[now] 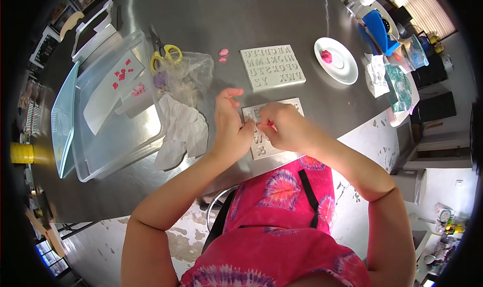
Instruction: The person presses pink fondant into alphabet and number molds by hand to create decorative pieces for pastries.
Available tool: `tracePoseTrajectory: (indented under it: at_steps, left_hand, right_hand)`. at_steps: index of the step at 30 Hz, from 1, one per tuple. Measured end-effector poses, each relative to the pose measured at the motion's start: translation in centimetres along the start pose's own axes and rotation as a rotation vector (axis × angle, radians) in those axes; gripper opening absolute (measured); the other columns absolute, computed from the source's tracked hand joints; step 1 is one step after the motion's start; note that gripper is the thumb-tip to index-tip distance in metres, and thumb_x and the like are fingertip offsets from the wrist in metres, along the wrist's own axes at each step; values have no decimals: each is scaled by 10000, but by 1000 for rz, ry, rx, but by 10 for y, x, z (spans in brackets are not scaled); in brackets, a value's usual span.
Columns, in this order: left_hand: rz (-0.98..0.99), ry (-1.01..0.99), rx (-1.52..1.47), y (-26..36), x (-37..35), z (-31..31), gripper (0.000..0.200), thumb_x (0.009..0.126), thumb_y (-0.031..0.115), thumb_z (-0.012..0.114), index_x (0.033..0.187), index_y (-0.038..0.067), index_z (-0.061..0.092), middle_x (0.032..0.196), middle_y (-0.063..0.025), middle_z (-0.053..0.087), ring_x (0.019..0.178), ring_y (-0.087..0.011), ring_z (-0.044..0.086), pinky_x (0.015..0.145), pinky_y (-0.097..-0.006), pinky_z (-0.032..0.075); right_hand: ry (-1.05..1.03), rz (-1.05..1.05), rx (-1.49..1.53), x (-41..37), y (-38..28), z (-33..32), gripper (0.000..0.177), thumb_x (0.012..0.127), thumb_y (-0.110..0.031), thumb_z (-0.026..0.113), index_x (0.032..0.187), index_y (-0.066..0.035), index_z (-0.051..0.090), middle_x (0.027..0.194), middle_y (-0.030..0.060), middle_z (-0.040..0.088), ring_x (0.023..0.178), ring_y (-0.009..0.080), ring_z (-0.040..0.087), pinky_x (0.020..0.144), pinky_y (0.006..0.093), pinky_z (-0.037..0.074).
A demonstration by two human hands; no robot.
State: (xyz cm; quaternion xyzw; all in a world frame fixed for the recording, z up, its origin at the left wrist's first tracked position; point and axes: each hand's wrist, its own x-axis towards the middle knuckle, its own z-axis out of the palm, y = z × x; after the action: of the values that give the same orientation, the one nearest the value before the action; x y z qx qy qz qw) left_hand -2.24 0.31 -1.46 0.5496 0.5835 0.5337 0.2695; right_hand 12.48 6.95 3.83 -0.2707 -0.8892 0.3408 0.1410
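A light letter mould [264,151] lies near the table's front edge, partly covered by both hands. My right hand [284,127] is closed over it, its fingers pinching a small bit of pink paste [270,124]. At the mould's left edge is my left hand [230,121], thumb on the mould, with the other fingers raised and apart. A second letter mould [272,66] lies just beyond. Two small pink pieces [223,52] rest on the table left of it. On a white plate [344,69] at the right sits a pink lump [326,56].
At the left stands a clear plastic tub [83,158] holding paper and small pink letters. Yellow-handled scissors [173,54], a plastic bag [193,75] and crumpled white cloth [183,128] lie beside it. Crumpled tissue [376,75] and a blue container [378,31] are at the far right.
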Motion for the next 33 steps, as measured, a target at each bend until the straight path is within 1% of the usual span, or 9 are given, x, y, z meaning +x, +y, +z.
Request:
tracePoseTrajectory:
  at_steps: [3,5,8,10,12,16,18,25,33]
  left_hand:
    - [17,15,15,3,1,0,613,626,-41,565,1183,-7,310,1169,-133,380,989,-245,380,914,-374,313]
    - [37,34,22,3,2,0,592,634,-69,557,1176,-18,324,1153,-160,398,982,-288,419,896,-410,337]
    - [36,36,-10,1,0,0,595,637,-74,554,1181,-18,318,1153,-161,398,980,-286,418,891,-404,341]
    - [9,1,-38,-1,1,0,625,617,-35,541,1189,14,294,1176,-95,354,996,-197,334,932,-338,281]
    - [10,18,-19,3,1,0,599,627,-61,541,1177,-2,308,1164,-127,375,986,-236,375,908,-366,313]
    - [31,35,21,4,1,0,567,637,-92,529,1159,-16,322,1155,-156,397,970,-272,414,882,-398,345]
    - [38,37,11,4,1,0,566,636,-91,526,1159,-16,323,1152,-157,397,968,-271,413,880,-397,345]
    - [41,46,-4,5,1,0,569,637,-84,533,1163,-18,327,1137,-154,397,964,-267,411,873,-391,345]
    - [4,-2,3,2,0,0,611,651,-36,572,1193,4,291,1185,-115,366,990,-205,356,916,-340,306]
  right_hand:
    - [35,-55,-81,4,-5,-6,117,735,-33,661,699,-2,554,696,129,547,643,262,566,582,367,434]
    - [-207,291,111,11,-13,-25,118,732,-21,643,690,-3,534,708,139,546,664,304,561,591,381,434]
    - [-196,405,176,13,-12,-26,124,730,-26,640,682,-1,529,711,158,552,668,331,561,593,388,437]
    - [-91,183,71,7,-1,-7,127,730,-32,644,679,1,533,702,158,555,653,321,564,586,383,438]
    - [36,-55,-43,2,1,1,123,725,-41,651,682,7,546,677,163,560,625,304,570,570,371,439]
    - [-86,-30,52,9,2,-14,133,734,-51,654,687,6,544,676,160,559,626,301,573,568,376,439]
    - [-242,374,126,14,-10,-31,143,738,-63,666,684,1,550,684,148,573,625,281,586,569,368,449]
    - [28,51,6,5,0,-3,117,735,-75,683,717,-1,596,682,132,593,628,232,597,573,329,458]
    - [-121,357,181,15,-3,-23,120,742,-93,684,743,1,610,688,130,606,619,220,582,574,312,448]
